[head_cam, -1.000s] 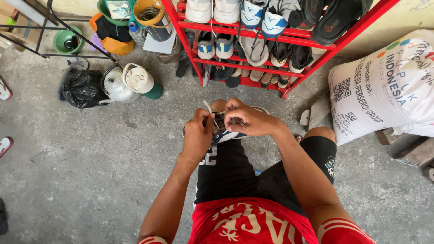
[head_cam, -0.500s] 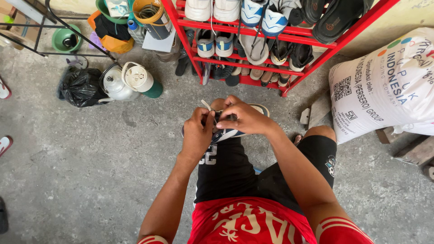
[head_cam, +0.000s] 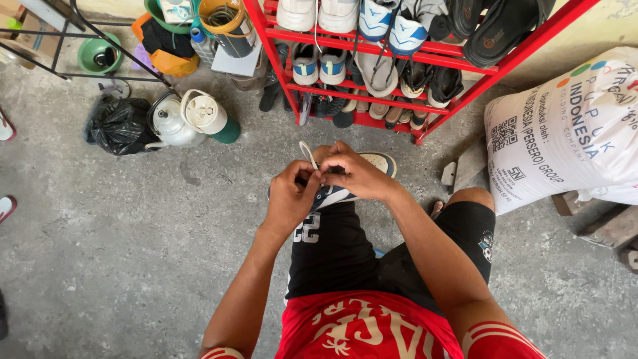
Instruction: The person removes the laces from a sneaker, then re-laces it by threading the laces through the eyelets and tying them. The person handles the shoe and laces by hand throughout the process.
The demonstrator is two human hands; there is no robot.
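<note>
Far left on the concrete floor (head_cam: 119, 252): black plastic bag (head_cam: 118, 125), then a white kettle (head_cam: 169, 123) w/ a white-lidded green jug (head_cam: 211, 118) touching its right side. Above them, a green bowl (head_cam: 100, 56) under a black metal frame (head_cam: 60, 40), plus an orange bucket (head_cam: 222, 20) w/ cord coiled inside. Centre: the left hand (head_cam: 289, 199) is closed, fingers (head_cam: 314, 178) pinching a white shoelace (head_cam: 307, 154) that loops up just above the thumb. Right beside it & touching, the right hand (head_cam: 359, 176) is closed too, its fingertips meeting the left ones on the same lace. Both sit on top of a sneaker (head_cam: 372, 163), white toe showing past the knuckles, worn on the foot of the raised knee, in front of the person's black shorts (head_cam: 332, 246) & close to the rack's bottom shelf. Behind: red shoe rack (head_cam: 465, 60), shelves full of sneakers & sandals. Far right: big white printed sack (head_cam: 565, 133) leaning by the wall, near the other knee; wood scraps (head_cam: 608, 226) beneath it.
</note>
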